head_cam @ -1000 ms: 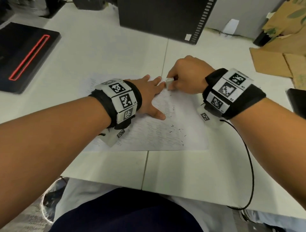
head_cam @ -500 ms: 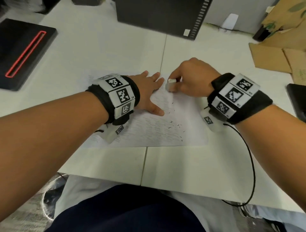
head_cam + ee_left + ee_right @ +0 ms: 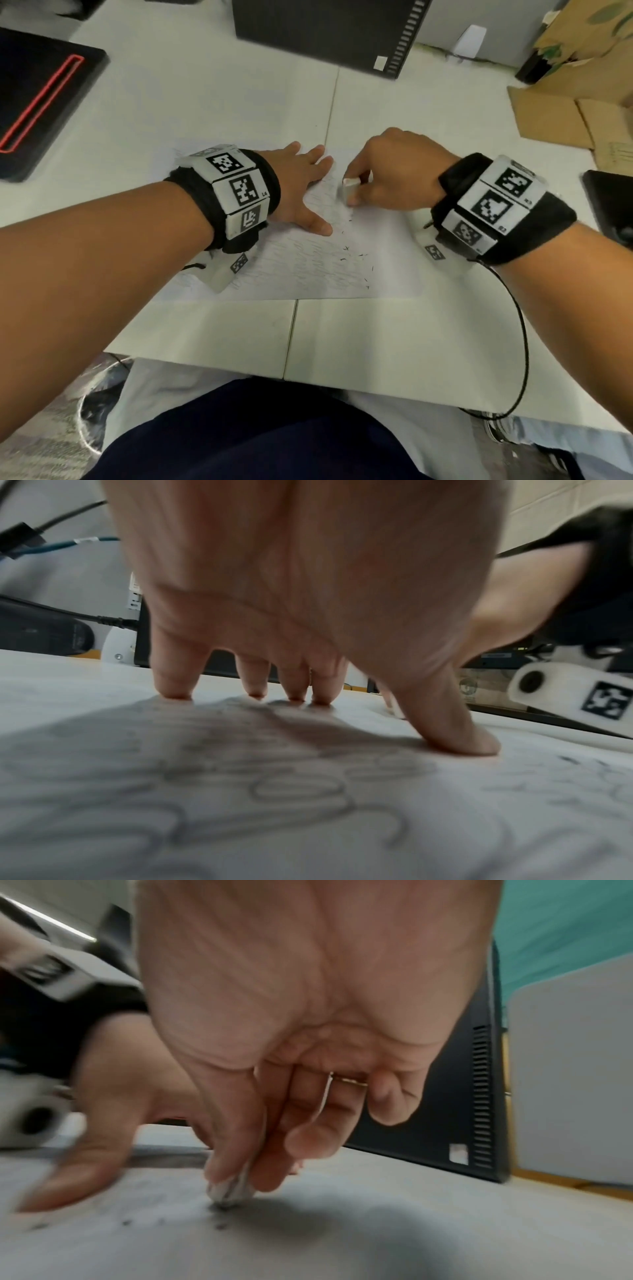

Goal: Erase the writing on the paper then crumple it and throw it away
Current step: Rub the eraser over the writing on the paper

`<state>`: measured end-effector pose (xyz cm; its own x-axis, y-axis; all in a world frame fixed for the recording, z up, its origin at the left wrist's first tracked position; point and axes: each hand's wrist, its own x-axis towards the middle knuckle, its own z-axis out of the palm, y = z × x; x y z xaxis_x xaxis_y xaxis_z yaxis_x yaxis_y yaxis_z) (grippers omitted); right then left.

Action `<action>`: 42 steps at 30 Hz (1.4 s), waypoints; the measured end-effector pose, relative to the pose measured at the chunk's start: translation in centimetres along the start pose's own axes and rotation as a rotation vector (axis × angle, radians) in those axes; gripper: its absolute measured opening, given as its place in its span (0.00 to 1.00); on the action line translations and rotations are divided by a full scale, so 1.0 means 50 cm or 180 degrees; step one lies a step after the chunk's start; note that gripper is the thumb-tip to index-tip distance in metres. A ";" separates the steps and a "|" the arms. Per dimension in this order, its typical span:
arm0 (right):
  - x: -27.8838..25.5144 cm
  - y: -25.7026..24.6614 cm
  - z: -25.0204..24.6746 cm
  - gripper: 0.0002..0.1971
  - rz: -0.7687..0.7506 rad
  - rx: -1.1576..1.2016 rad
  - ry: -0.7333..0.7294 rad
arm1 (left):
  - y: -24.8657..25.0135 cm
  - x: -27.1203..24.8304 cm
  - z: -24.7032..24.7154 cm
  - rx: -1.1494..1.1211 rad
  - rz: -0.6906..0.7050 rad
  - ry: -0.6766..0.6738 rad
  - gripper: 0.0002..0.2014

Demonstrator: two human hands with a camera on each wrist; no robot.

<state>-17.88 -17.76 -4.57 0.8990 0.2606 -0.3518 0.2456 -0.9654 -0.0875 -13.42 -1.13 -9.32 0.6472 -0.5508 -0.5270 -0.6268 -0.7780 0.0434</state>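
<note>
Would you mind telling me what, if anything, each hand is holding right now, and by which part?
The right hand pinches a white eraser by its upper sides, its lower end on the paper. The left hand holds nothing, pressing flat on the paper.

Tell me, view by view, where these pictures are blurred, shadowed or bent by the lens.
Head view: mostly sharp, wide-angle bowing of the table edges, soft even light. Left wrist view: writing on the paper nearest the lens is out of focus; the left hand casts a shadow under its fingers. Right wrist view: smeared by motion blur around the right hand and eraser, dark shadow below.
</note>
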 end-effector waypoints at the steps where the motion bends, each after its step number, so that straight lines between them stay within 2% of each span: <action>1: 0.010 0.001 -0.004 0.12 0.0076 0.0065 0.0059 | 0.000 0.000 0.000 0.0002 -0.0004 0.0005 0.57; 4: 0.001 -0.008 0.014 0.13 -0.0005 -0.0090 0.0035 | -0.001 0.001 0.002 -0.0004 -0.0018 0.0039 0.57; 8: -0.066 -0.024 0.037 0.12 -0.0311 -0.0106 -0.0330 | -0.002 0.004 0.003 0.0008 0.0002 0.0070 0.57; 11: -0.061 -0.017 0.022 0.10 -0.0271 0.0008 -0.0514 | 0.000 0.005 0.002 0.0037 0.0019 0.0070 0.57; 16: 0.020 0.001 0.000 0.12 0.0117 0.0068 0.0141 | -0.003 0.006 0.002 0.0062 0.0026 0.0061 0.57; 18: 0.029 0.000 0.006 0.14 0.0110 -0.0058 0.0220 | -0.005 0.007 0.003 0.0073 0.0024 0.0055 0.57; 24: -0.057 -0.033 0.042 0.11 -0.0366 -0.0110 -0.0307 | -0.006 0.009 0.005 0.0045 0.0055 0.0092 0.57; 27: -0.054 -0.023 0.029 0.11 -0.0334 -0.0081 -0.0463 | -0.002 0.007 0.001 0.0050 0.0043 0.0056 0.57; 31: 0.017 0.025 0.000 0.11 0.0084 0.0210 0.0085 | -0.001 0.006 0.000 0.0030 0.0039 0.0026 0.58; 34: 0.028 0.035 0.005 0.10 0.0089 0.0288 0.0166 | -0.006 0.008 0.002 0.0019 0.0037 0.0004 0.58; 39: -0.063 -0.004 0.057 0.09 -0.0383 0.0116 -0.0193 | -0.005 0.007 0.002 0.0007 0.0026 0.0016 0.57; 42: -0.082 -0.004 0.052 0.08 -0.0439 0.0291 -0.0451 | -0.002 0.009 0.000 0.0045 0.0055 0.0010 0.57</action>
<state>-22.57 -18.67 -5.51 0.7977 0.3927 -0.4576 0.3230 -0.9191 -0.2256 -13.06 -1.27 -9.55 0.6377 -0.5650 -0.5235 -0.6439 -0.7640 0.0403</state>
